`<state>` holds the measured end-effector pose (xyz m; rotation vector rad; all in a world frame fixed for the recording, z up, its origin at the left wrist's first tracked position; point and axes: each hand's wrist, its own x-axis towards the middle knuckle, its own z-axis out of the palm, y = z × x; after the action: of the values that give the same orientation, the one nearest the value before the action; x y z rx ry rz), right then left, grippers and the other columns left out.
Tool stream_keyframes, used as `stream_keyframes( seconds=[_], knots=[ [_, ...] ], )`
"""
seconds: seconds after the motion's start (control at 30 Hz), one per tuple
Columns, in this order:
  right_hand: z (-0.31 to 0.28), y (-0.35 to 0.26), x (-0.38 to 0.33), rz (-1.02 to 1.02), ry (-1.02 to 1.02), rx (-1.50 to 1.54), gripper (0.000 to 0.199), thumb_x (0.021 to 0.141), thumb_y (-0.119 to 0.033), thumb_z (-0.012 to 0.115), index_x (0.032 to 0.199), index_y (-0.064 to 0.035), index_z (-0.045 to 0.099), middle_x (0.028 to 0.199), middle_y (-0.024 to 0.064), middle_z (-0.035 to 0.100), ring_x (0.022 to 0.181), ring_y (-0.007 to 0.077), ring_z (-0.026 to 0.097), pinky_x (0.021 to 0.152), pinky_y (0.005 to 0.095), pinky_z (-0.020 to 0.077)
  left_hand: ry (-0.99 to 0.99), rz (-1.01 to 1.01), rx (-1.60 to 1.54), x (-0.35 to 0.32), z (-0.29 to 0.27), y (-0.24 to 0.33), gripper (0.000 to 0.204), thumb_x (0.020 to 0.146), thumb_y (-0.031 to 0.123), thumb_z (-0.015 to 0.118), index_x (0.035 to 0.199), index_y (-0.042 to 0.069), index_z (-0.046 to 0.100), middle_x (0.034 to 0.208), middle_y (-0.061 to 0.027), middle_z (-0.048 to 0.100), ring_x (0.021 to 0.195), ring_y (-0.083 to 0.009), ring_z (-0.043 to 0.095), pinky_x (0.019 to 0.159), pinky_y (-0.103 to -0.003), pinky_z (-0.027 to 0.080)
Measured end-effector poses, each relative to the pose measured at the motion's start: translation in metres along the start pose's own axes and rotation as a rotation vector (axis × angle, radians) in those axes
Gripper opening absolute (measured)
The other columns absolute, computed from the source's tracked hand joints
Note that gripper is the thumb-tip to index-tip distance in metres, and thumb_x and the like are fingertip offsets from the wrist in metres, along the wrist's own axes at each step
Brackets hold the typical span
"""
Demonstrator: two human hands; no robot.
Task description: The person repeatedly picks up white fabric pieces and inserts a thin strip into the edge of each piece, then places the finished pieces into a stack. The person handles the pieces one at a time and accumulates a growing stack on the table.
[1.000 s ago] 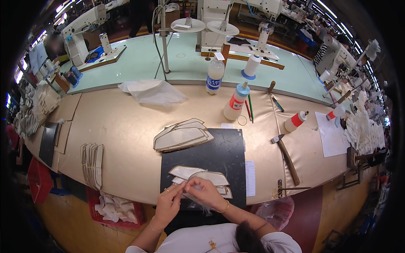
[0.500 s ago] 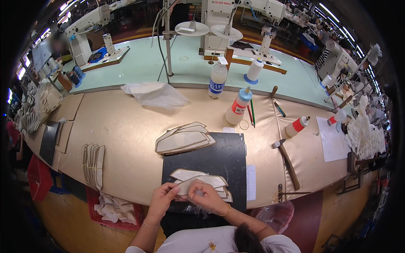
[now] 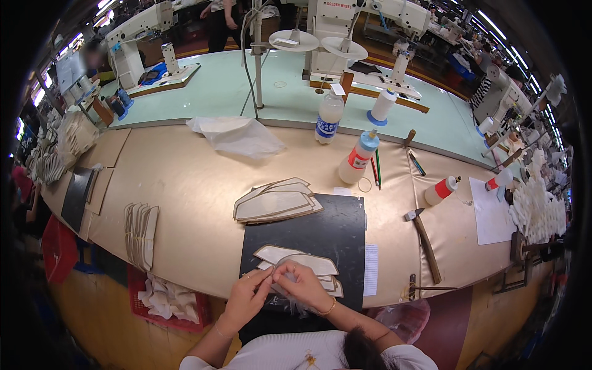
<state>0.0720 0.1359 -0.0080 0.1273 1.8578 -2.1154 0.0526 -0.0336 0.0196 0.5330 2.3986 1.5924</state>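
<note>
My left hand [image 3: 248, 294] and my right hand [image 3: 303, 286] meet over the near edge of a black board [image 3: 302, 229]. Their fingers are closed in pinches on a pale cut piece [image 3: 285, 261], tilted up and curving between them; my fingers hide most of it. Some clear, filmy material [image 3: 298, 306] hangs below my right hand. Just beyond, a fanned-out group of white cut pieces with brown edges [image 3: 317, 264] lies on the board. A second, thicker pile of such pieces [image 3: 274, 202] overlaps the board's far left corner.
To the left lies a banded bundle of cut pieces [image 3: 141, 234]; a plastic bag [image 3: 237, 137] lies farther back. At right are a hammer [image 3: 427, 250], a blue-capped bottle [image 3: 357, 161], a smaller red-labelled bottle [image 3: 441, 190] and a drink bottle [image 3: 329, 117]. Sewing machines [image 3: 327, 43] stand behind.
The held piece has turned from showing its flat face to standing more on edge, and my fingers have drawn closer together. The whole view has shifted slightly. A person now shows at the back.
</note>
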Motion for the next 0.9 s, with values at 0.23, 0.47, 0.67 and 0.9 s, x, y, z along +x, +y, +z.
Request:
stream_keyframes(
  seconds=[0.23, 0.47, 0.67, 0.9],
  knots=[
    [0.002, 0.0, 0.0, -0.099, 0.04, -0.094, 0.021, 0.092, -0.02, 0.059, 0.093, 0.0009, 0.058, 0.089, 0.0051, 0.056, 0.059, 0.0093, 0.056, 0.053, 0.0218, 0.0447, -0.052, -0.113, -0.015, 0.005, -0.004, 0.01, 0.024, 0.092, 0.008, 0.058, 0.112, -0.005, 0.061, 0.084, -0.0094, 0.063, 0.072, -0.0132, 0.058, 0.065, -0.024, 0.045],
    [0.001, -0.004, 0.002, -0.328, 0.083, -0.37, 0.011, 0.088, -0.011, 0.059, 0.089, -0.0007, 0.056, 0.089, 0.0107, 0.056, 0.083, 0.0226, 0.057, 0.073, 0.03, 0.0456, -0.034, -0.175, -0.125, 0.004, 0.0, 0.004, 0.023, 0.092, 0.009, 0.06, 0.109, -0.006, 0.061, 0.084, -0.0077, 0.064, 0.075, -0.0122, 0.061, 0.068, -0.023, 0.048],
    [-0.003, -0.008, 0.003, -0.328, 0.035, -0.266, 0.007, 0.08, -0.005, 0.061, 0.08, -0.0019, 0.054, 0.081, 0.009, 0.053, 0.078, 0.0213, 0.055, 0.073, 0.0289, 0.0442, -0.102, -0.424, -0.645, 0.007, -0.005, -0.011, 0.017, 0.091, 0.009, 0.061, 0.1, -0.006, 0.061, 0.087, -0.0078, 0.065, 0.081, -0.0136, 0.065, 0.073, -0.025, 0.054],
    [-0.004, 0.0, -0.008, -0.104, 0.074, 0.045, 0.011, 0.082, -0.007, 0.06, 0.074, -0.0042, 0.052, 0.078, 0.0039, 0.05, 0.071, 0.013, 0.05, 0.069, 0.0245, 0.0419, -0.105, -0.473, -0.751, 0.007, -0.007, -0.01, 0.018, 0.093, 0.011, 0.059, 0.101, -0.006, 0.061, 0.087, -0.007, 0.065, 0.079, -0.0109, 0.064, 0.072, -0.024, 0.053]
  ],
)
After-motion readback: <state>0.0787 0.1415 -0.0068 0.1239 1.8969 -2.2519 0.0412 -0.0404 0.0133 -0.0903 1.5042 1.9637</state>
